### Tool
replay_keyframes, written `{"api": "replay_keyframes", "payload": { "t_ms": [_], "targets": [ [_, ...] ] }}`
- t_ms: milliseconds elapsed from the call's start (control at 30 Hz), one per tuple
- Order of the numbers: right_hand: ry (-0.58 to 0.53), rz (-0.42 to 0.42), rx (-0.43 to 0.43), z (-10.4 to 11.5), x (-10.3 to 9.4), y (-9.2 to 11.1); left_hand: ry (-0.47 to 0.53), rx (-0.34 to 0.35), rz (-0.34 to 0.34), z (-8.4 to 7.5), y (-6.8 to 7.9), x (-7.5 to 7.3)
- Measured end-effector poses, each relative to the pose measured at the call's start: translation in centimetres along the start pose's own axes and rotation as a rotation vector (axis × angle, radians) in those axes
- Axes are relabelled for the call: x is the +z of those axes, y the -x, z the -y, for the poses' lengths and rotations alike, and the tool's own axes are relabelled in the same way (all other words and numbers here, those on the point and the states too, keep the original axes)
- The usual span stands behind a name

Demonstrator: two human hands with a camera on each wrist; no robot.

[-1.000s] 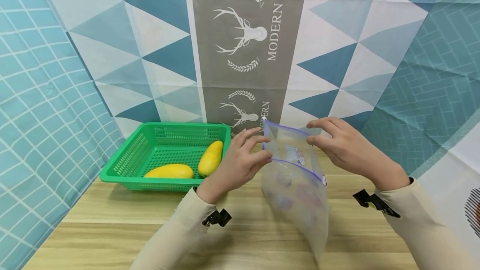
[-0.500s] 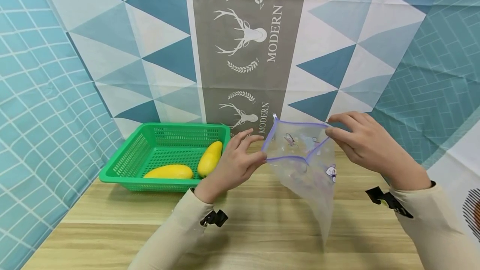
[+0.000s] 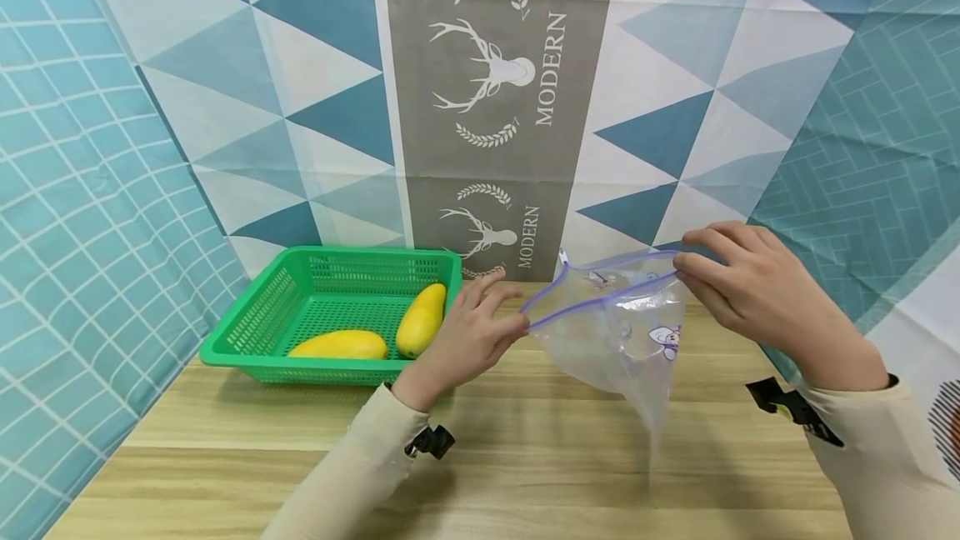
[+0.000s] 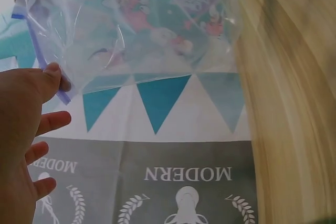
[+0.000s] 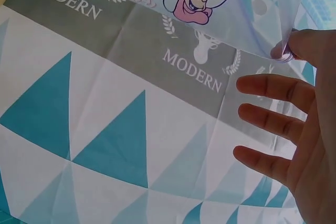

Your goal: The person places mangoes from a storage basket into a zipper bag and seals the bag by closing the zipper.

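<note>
A clear zip bag (image 3: 607, 340) with a purple rim and printed cartoon figures hangs between both hands above the table, its mouth parted. My left hand (image 3: 468, 336) pinches the rim's left corner between thumb and forefinger; its other fingers stand off the plastic, as the left wrist view shows on the bag (image 4: 152, 30). With thumb and forefinger my right hand (image 3: 757, 290) pinches the opposite end of the rim. In the right wrist view that hand's (image 5: 294, 108) other three fingers are spread apart, beside the printed plastic bag (image 5: 252, 9). A white slider (image 3: 564, 257) sits on the rim's far corner.
Left of the bag, a green plastic basket (image 3: 247, 357) stands on the wooden table (image 3: 525, 473). Two yellow mango-like fruits lie in it, one fruit (image 3: 341, 345) near the front and another fruit (image 3: 422, 320) at the right side. A patterned cloth (image 3: 495, 148) rises behind the table.
My right hand has moved to the right, drawing its side of the rim away from the left hand. The bag's mouth has stretched wider and flatter. My left hand has shifted only slightly.
</note>
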State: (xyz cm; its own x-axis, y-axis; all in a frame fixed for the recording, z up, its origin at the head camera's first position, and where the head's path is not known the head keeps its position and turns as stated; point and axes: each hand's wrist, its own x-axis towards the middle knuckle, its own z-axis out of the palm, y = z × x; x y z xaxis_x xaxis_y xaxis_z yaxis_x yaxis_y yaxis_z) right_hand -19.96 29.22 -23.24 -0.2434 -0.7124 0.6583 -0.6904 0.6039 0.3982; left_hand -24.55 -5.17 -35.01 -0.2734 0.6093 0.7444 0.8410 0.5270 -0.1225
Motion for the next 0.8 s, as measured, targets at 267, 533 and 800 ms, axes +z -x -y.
{"api": "replay_keyframes", "payload": {
  "t_ms": [267,533,800],
  "targets": [
    [-0.015,-0.002,-0.023,0.7,0.9,0.0,-0.038,-0.017,0.019,-0.7,0.6,1.3],
    [-0.06,0.047,-0.064,2.1,3.1,0.4,-0.042,-0.048,0.065,-1.1,1.9,2.3],
    [-0.066,0.068,-0.099,3.4,4.6,0.5,-0.105,-0.04,0.078,-0.9,2.8,3.2]
  ]
}}
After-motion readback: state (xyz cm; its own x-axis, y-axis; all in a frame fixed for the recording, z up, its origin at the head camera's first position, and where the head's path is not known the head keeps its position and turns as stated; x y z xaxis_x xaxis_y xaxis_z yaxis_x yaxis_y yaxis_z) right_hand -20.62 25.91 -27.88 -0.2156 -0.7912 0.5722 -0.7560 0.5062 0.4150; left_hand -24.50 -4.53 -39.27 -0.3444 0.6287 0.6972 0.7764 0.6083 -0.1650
